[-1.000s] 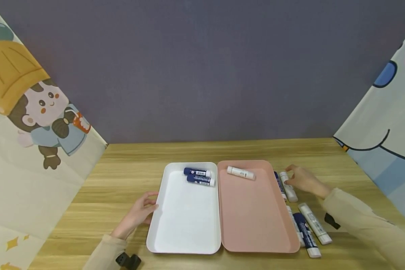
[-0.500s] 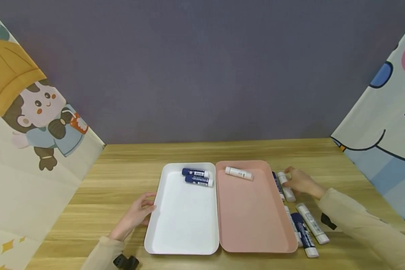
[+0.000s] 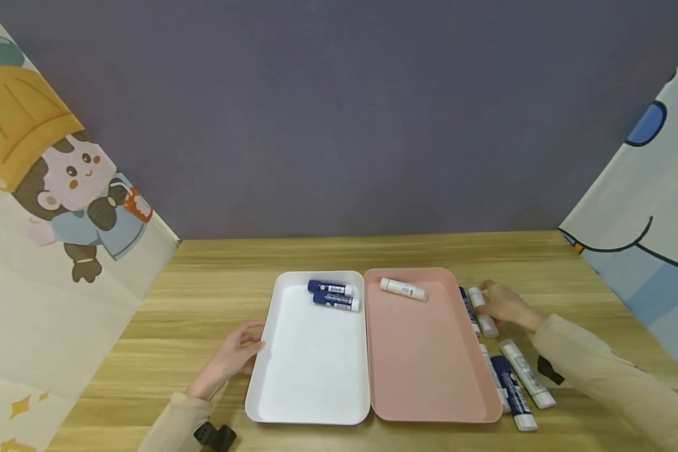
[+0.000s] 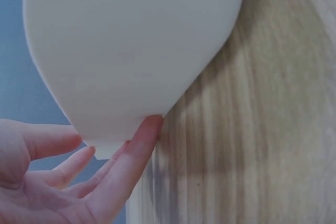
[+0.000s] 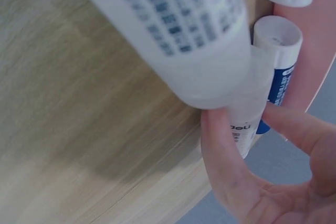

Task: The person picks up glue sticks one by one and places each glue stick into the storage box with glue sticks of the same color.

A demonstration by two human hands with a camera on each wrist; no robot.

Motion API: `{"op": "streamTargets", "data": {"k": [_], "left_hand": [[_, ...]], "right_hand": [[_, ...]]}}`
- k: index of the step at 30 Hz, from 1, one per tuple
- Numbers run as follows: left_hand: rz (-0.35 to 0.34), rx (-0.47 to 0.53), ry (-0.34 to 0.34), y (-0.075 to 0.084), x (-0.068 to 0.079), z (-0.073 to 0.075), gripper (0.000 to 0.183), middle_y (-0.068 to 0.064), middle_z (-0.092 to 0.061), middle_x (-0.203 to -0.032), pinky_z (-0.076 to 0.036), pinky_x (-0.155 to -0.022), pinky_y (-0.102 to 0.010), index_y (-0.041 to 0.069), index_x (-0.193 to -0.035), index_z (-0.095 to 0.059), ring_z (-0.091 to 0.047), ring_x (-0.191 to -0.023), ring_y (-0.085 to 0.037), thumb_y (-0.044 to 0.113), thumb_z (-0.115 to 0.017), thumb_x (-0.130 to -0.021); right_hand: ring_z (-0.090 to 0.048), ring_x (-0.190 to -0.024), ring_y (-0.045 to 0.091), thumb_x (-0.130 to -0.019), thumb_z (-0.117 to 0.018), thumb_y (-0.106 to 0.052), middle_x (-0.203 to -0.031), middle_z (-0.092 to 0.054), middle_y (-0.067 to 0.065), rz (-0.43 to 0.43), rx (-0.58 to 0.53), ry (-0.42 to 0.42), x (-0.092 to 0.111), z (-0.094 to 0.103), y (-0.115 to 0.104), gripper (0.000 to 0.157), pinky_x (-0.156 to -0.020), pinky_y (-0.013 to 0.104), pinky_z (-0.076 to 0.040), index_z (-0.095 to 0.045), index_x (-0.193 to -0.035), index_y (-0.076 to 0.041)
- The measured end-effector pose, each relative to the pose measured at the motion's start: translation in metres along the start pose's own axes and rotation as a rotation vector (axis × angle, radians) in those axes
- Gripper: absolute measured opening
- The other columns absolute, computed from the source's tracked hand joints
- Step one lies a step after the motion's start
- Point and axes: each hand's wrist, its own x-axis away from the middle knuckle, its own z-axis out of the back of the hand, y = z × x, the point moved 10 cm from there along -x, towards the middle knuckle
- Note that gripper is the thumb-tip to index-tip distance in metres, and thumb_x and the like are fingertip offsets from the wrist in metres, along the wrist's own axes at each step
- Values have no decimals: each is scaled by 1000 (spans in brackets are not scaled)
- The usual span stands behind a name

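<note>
Head view: right hand [image 3: 508,307] pinches a white tube [image 3: 489,328] on the tabletop [image 3: 220,263], beside the pink tray [image 3: 424,358]'s right edge; left hand [image 3: 228,358], fingers relaxed, touches the white tray [image 3: 311,358]'s left edge. Tube judged light, stiff, smooth; grip best mid-barrel.

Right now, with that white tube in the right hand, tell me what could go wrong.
The right hand pinches the white tube close beside a blue tube, so lifting might knock that neighbour. The left hand touches the white tray, which sits against the pink tray; a careless push could shift both.
</note>
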Motion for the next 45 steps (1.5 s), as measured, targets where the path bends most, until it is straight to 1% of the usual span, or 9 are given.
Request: {"op": "streamTargets", "data": {"k": [8, 15, 19, 24, 27, 29, 34, 39, 45], "left_hand": [[0, 13, -11, 0, -1, -1, 42, -24, -48, -108, -54, -56, -38, 0, -128, -36, -57, -77, -22, -1, -47, -88], [-16, -36, -13, 1, -1, 0, 41, -24, -49, -109, -54, -55, -37, 1, -128, -37, -58, -77, -22, 0, -48, -88], [-10, -33, -8, -1, -2, 0, 41, -24, -49, -110, -54, -56, -36, 2, -127, -38, -58, -78, -22, 0, -48, -87], [-10, -22, -16, -1, -2, -1, 42, -25, -47, -110, -54, -57, -37, 2, -128, -37, -57, -78, -22, 0, -47, -87], [-9, -24, -14, -1, -2, -1, 41, -26, -47, -110, -54, -57, -37, 2, -127, -37, -57, -78, -23, 0, -47, -87], [0, -21, -2, -2, -3, 0, 41, -24, -48, -110, -54, -57, -37, 3, -127, -39, -58, -78, -23, 0, -48, -87], [5, -24, 13, -1, -3, 0, 41, -23, -49, -108, -54, -56, -37, 3, -127, -40, -58, -77, -22, -1, -49, -86], [-7, -9, -9, 0, -3, -1, 41, -24, -48, -109, -54, -57, -38, 1, -127, -37, -58, -78, -22, -1, -47, -87], [-3, -7, 0, 0, -1, -1, 41, -24, -48, -109, -54, -56, -38, 2, -127, -38, -57, -77, -22, -1, -48, -87]], "right_hand": [[-53, -47, 18, -74, -56, -4, -73, -51, 23, -3, 5, -14, -1, 0, 2, 55, -42, 31, -50, -29, -114, 22], [-53, -49, 18, -76, -55, -4, -75, -52, 22, -17, -7, -27, 1, 3, 3, 55, -43, 31, -50, -27, -116, 21], [-52, -49, 18, -77, -54, -5, -74, -51, 21, -16, 0, -28, 2, 5, 2, 55, -43, 31, -50, -27, -117, 20], [-52, -49, 17, -76, -55, -5, -74, -51, 22, 10, -2, -10, 2, 10, -2, 53, -43, 32, -50, -28, -115, 19], [-51, -49, 17, -77, -55, -5, -73, -51, 21, 24, -1, -5, 3, 13, -5, 53, -43, 32, -50, -28, -115, 19], [-51, -49, 17, -77, -55, -5, -73, -51, 20, 28, 0, -6, 3, 15, -6, 54, -43, 33, -50, -27, -116, 20], [-52, -49, 16, -77, -56, -6, -73, -51, 20, 27, 9, -7, 3, 18, -9, 55, -44, 32, -51, -27, -117, 20], [-50, -45, 15, -77, -56, -7, -65, -51, 13, 28, 42, -2, 3, 20, -14, 56, -43, 33, -50, -28, -118, 18], [-44, -38, 12, -79, -55, -8, -52, -45, 3, 49, 64, -10, 4, 21, -24, 55, -41, 34, -47, -28, -120, 18]]}}
